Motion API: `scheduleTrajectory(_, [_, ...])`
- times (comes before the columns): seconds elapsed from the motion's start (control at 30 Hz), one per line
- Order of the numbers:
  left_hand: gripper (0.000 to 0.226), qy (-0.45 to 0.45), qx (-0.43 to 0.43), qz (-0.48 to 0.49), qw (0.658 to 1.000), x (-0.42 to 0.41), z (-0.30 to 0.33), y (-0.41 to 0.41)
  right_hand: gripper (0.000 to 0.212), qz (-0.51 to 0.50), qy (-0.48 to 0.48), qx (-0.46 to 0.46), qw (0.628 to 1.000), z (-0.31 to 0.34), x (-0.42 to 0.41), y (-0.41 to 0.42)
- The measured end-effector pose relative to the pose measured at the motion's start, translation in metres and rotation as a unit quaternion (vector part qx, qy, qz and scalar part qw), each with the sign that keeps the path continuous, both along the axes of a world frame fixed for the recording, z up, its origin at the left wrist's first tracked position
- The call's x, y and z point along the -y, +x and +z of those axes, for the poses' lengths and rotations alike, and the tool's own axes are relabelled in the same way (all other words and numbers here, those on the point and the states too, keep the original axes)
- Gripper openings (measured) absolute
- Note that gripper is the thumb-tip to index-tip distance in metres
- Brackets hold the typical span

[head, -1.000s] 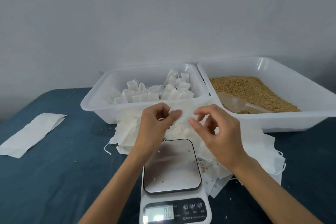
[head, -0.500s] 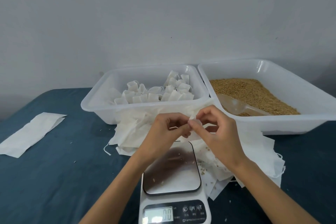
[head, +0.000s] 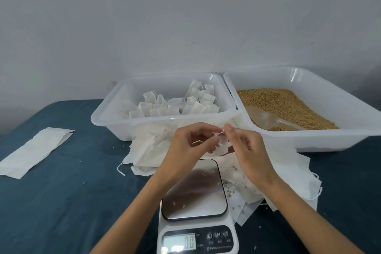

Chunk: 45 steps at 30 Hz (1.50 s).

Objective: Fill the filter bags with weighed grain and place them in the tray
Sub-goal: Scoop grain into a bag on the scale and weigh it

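Observation:
My left hand (head: 188, 146) and my right hand (head: 246, 150) meet above the far edge of the white kitchen scale (head: 194, 198). Between them they hold a small white filter bag (head: 221, 145); my fingertips pinch its drawstring at the top. The scale's steel plate carries only a few stray grains and its display reads 0.0. Behind my hands a white tray (head: 115, 118) holds several filled filter bags (head: 177, 105). To its right a second white tray (head: 309, 140) holds brown grain (head: 288, 107) with a clear plastic scoop (head: 266, 118) lying in it.
A heap of empty filter bags (head: 148, 150) spreads over the blue cloth (head: 61, 202) between the trays and the scale, reaching past the scale to the right. A flat white paper packet (head: 35, 150) lies at the left. Loose grains dot the cloth.
Both hands have come closer together and lowered slightly toward the scale. The bag between them has been gathered up small, with the drawstring now pinched at its top.

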<state>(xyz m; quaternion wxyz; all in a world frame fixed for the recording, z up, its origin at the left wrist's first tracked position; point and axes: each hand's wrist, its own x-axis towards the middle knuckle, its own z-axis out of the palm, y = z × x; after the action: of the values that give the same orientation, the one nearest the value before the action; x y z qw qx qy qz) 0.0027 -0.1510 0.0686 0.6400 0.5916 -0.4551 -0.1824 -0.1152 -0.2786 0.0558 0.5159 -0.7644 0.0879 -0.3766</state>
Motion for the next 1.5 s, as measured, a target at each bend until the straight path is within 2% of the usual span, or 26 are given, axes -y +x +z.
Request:
scheduleTrajectory(0.1, [0.011, -0.013, 0.006, 0.025, 1.000, -0.001, 0.002, 0.001, 0.021, 0.003, 0.039, 0.012, 0.999, 0.007, 0.002, -0.002])
scheduleTrajectory(0.17, [0.011, -0.017, -0.001, 0.108, 0.994, 0.001, 0.001, 0.005, 0.013, -0.002, 0.087, 0.037, 0.996, 0.009, 0.005, -0.003])
scheduleTrajectory(0.23, [0.023, 0.010, -0.023, 0.166, 0.986, 0.002, 0.000, 0.010, 0.014, -0.011, 0.127, 0.048, 0.991, 0.010, 0.006, -0.004])
scheduleTrajectory(0.33, [0.025, 0.045, -0.112, 0.094, 0.988, 0.002, 0.001, 0.009, 0.020, -0.020, 0.145, 0.045, 0.988, 0.011, 0.006, -0.004])
scheduleTrajectory(0.4, [0.019, 0.033, -0.130, 0.070, 0.989, 0.001, 0.001, 0.005, 0.025, -0.020, 0.109, 0.036, 0.993, 0.010, 0.006, -0.004])
scheduleTrajectory(0.47, [0.017, 0.005, -0.129, 0.093, 0.987, 0.002, 0.001, 0.003, 0.023, -0.070, 0.002, 0.021, 0.997, 0.005, 0.007, -0.004])
scheduleTrajectory(0.53, [0.019, -0.018, -0.124, 0.123, 0.984, 0.003, 0.002, 0.004, 0.017, -0.149, -0.104, 0.030, 0.983, 0.002, 0.007, -0.003])
scheduleTrajectory(0.6, [0.024, -0.036, -0.129, 0.145, 0.980, 0.003, 0.003, 0.006, 0.016, -0.175, -0.131, 0.055, 0.974, 0.002, 0.006, -0.002])
scheduleTrajectory(0.77, [0.028, -0.044, -0.107, 0.152, 0.981, 0.003, 0.000, 0.007, 0.021, -0.118, -0.071, 0.050, 0.989, 0.002, 0.002, -0.003])
scheduleTrajectory(0.93, [0.012, -0.028, -0.132, 0.168, 0.976, 0.005, -0.001, 0.007, 0.018, -0.122, 0.016, 0.058, 0.991, 0.002, 0.002, -0.005])
scheduleTrajectory(1.07, [0.011, -0.030, -0.128, 0.168, 0.977, 0.005, -0.001, 0.008, 0.045, -0.064, 0.029, 0.056, 0.996, 0.004, 0.008, -0.006])
scheduleTrajectory(1.13, [0.012, -0.032, -0.122, 0.172, 0.977, 0.005, -0.001, 0.008, 0.049, -0.049, 0.011, 0.036, 0.998, 0.004, 0.005, -0.006])
scheduleTrajectory(1.4, [0.017, -0.025, -0.095, 0.177, 0.979, 0.005, -0.002, 0.009, 0.044, -0.053, 0.028, 0.057, 0.997, 0.005, 0.000, -0.007])
scheduleTrajectory(1.5, [0.017, -0.011, -0.087, 0.177, 0.980, 0.006, -0.005, 0.009, 0.031, -0.018, 0.067, 0.055, 0.996, 0.007, -0.001, -0.006])
